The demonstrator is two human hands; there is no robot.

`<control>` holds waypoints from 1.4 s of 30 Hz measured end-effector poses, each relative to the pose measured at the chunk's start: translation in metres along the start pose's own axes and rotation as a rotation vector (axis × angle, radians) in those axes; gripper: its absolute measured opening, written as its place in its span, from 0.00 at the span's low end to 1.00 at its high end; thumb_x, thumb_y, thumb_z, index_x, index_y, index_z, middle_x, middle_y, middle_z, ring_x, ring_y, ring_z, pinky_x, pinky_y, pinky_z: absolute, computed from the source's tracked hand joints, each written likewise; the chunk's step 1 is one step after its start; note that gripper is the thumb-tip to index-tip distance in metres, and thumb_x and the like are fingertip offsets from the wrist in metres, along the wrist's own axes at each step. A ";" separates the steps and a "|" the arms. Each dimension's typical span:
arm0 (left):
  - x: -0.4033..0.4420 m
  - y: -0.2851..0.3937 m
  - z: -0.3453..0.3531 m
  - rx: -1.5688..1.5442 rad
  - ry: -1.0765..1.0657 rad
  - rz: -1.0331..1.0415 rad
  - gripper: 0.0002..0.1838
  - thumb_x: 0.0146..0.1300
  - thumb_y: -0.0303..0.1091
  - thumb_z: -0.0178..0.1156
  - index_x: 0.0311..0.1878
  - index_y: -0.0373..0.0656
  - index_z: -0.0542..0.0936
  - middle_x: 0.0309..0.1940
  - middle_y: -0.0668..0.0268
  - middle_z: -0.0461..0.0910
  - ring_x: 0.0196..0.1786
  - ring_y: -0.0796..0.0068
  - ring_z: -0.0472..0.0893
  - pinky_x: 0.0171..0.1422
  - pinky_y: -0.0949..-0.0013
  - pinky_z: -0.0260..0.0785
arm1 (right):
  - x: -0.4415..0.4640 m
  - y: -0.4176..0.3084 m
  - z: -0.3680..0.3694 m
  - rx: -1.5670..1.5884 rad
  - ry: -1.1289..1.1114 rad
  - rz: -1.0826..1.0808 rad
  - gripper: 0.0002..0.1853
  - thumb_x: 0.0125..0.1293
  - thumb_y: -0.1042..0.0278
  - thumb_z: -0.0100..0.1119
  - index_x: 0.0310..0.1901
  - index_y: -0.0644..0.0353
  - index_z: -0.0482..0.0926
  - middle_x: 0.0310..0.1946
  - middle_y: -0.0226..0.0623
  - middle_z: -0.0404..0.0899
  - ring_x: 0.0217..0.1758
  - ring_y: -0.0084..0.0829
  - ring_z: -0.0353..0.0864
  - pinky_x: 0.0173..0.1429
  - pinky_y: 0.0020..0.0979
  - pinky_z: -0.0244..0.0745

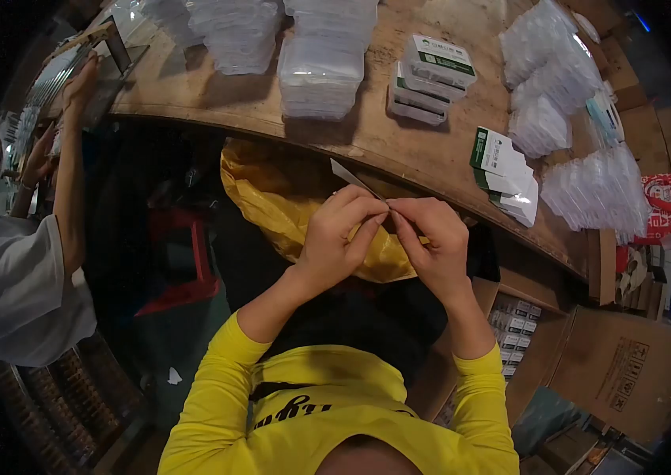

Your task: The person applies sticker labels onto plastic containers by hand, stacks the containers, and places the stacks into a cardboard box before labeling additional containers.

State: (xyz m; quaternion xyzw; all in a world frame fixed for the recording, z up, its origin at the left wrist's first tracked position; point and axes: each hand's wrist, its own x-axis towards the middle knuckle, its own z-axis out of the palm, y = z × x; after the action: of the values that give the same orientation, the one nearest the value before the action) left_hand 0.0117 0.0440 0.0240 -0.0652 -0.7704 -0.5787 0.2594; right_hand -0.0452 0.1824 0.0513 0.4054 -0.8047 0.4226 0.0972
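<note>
In front of my body, just off the table's edge, both hands pinch a thin paper card (354, 179). My left hand (337, 231) grips it between thumb and fingers, and my right hand (433, 235) pinches its near end, so the fingertips almost meet. Seen nearly edge-on, the card points up and left; its print cannot be made out. Beyond my right hand, a fanned stack of white and green cards (503, 170) lies on the wooden table. Farther back stand clear plastic boxes with green-and-white cards (433, 77) inside, piled up.
Tall stacks of clear plastic cases (322, 75) stand on the wooden table (233, 101); more cases (600, 186) pile up at right. A yellow bag (260, 198) hangs below the edge. Another person's arm (70, 174) is at left, near a red stool (205, 261). Cardboard boxes (620, 368) sit lower right.
</note>
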 end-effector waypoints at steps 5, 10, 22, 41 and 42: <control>-0.012 -0.023 -0.014 0.238 0.004 -0.080 0.04 0.50 0.23 0.56 0.31 0.38 0.74 0.28 0.60 0.72 0.33 0.59 0.73 0.36 0.67 0.66 | -0.009 0.015 -0.001 0.330 0.029 0.428 0.06 0.56 0.79 0.54 0.36 0.67 0.75 0.25 0.38 0.78 0.27 0.25 0.80 0.31 0.23 0.73; -0.020 -0.072 -0.054 0.550 0.038 -0.177 0.05 0.52 0.27 0.56 0.33 0.39 0.73 0.31 0.60 0.70 0.34 0.57 0.72 0.37 0.64 0.65 | -0.006 0.029 -0.014 0.418 0.094 0.577 0.07 0.62 0.75 0.49 0.40 0.68 0.73 0.33 0.35 0.78 0.34 0.20 0.77 0.38 0.19 0.72; 0.115 -0.054 -0.102 0.376 -0.022 0.130 0.23 0.47 0.26 0.64 0.48 0.41 0.69 0.51 0.63 0.63 0.56 0.67 0.67 0.57 0.66 0.64 | -0.011 0.013 -0.022 0.690 0.031 0.611 0.08 0.64 0.73 0.48 0.42 0.65 0.73 0.35 0.33 0.75 0.38 0.18 0.73 0.35 0.20 0.72; 0.008 -0.005 -0.037 -0.564 -0.147 -0.139 0.41 0.40 0.20 0.67 0.59 0.40 0.58 0.55 0.62 0.61 0.60 0.72 0.63 0.61 0.69 0.61 | -0.006 -0.015 -0.011 -0.006 -0.021 -0.190 0.22 0.43 0.87 0.51 0.42 0.58 0.79 0.49 0.41 0.72 0.52 0.41 0.69 0.54 0.34 0.66; 0.007 -0.005 -0.037 -0.559 -0.152 -0.139 0.41 0.40 0.20 0.68 0.59 0.40 0.57 0.55 0.62 0.61 0.60 0.72 0.63 0.62 0.69 0.61 | -0.007 -0.015 -0.011 -0.006 -0.017 -0.189 0.22 0.43 0.87 0.51 0.41 0.58 0.79 0.49 0.41 0.72 0.52 0.41 0.69 0.54 0.34 0.66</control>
State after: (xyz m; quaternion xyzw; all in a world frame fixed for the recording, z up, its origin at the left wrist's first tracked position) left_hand 0.0153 0.0069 0.0306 -0.1243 -0.6011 -0.7782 0.1330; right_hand -0.0316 0.1898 0.0633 0.4829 -0.7648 0.4059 0.1313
